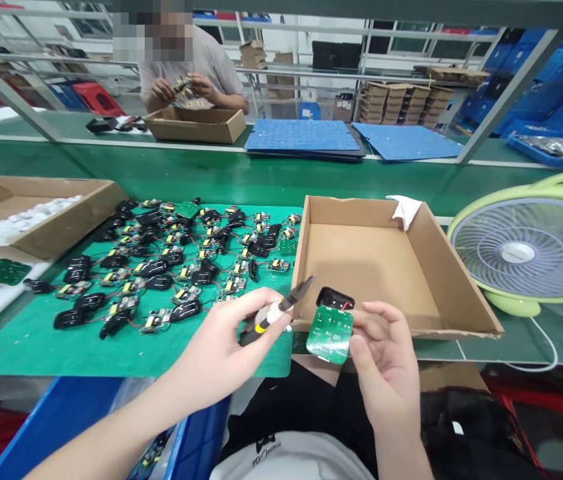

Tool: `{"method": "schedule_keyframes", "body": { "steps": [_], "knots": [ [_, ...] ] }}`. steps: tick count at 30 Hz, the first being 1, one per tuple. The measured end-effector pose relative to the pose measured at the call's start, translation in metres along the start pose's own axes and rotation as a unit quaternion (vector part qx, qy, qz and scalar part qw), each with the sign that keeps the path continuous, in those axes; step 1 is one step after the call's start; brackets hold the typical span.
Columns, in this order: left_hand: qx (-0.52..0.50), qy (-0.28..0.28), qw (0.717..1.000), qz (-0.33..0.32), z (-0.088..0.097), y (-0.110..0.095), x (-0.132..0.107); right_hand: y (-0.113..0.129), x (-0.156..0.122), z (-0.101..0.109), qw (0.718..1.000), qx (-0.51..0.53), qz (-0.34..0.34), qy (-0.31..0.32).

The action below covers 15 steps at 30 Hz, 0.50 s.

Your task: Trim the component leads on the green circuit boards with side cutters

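Observation:
My left hand [226, 343] is closed around a pair of pliers [297, 295] with dark jaws and black-and-yellow handles. The jaws point up and to the right. A small white piece shows beside the handles, partly hidden by my fingers. My right hand [386, 357] pinches a green circuit board [330, 335] by its right edge, solder side toward me. Just behind the board is a black plastic housing [335, 298], with a bit of red wire between them. The pliers' tip is apart from the board, up and to its left.
Several wired boards with black housings [156, 267] cover the green mat [126, 353]. A cardboard box [361, 253] stands ahead of my hands, a green fan [518, 253] to its right. Another box [81, 220] at left holds white pieces. Across the bench a person [211, 67] handles parts.

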<state>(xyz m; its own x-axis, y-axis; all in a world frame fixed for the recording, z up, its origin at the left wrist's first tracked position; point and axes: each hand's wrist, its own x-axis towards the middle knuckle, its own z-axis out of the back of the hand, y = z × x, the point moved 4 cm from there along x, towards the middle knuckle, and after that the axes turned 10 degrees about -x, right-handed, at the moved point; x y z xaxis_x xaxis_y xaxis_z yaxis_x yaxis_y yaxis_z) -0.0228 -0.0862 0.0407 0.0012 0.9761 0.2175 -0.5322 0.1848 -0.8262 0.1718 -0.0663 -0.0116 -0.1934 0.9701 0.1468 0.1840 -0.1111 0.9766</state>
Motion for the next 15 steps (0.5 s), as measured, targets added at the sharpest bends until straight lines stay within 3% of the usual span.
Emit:
{"method": "schedule_keyframes", "body": {
  "steps": [3, 7, 11, 15],
  "knots": [
    [-0.165, 0.049, 0.980, 0.100, -0.005, 0.003, -0.001, -0.001, 0.004, -0.001, 0.997, 0.053, -0.023, 0.053],
    [-0.316, 0.107, 0.928, 0.163, -0.013, 0.008, -0.004, -0.005, 0.006, -0.008, 0.992, 0.071, -0.050, 0.093],
    [-0.383, 0.078, 0.893, 0.223, -0.014, 0.018, -0.009, -0.005, 0.006, -0.020, 0.991, 0.059, -0.038, 0.116],
    [-0.434, 0.023, 0.873, 0.219, -0.003, 0.025, -0.018, -0.005, 0.007, -0.034, 0.995, -0.013, -0.041, 0.087]
  ]
}}
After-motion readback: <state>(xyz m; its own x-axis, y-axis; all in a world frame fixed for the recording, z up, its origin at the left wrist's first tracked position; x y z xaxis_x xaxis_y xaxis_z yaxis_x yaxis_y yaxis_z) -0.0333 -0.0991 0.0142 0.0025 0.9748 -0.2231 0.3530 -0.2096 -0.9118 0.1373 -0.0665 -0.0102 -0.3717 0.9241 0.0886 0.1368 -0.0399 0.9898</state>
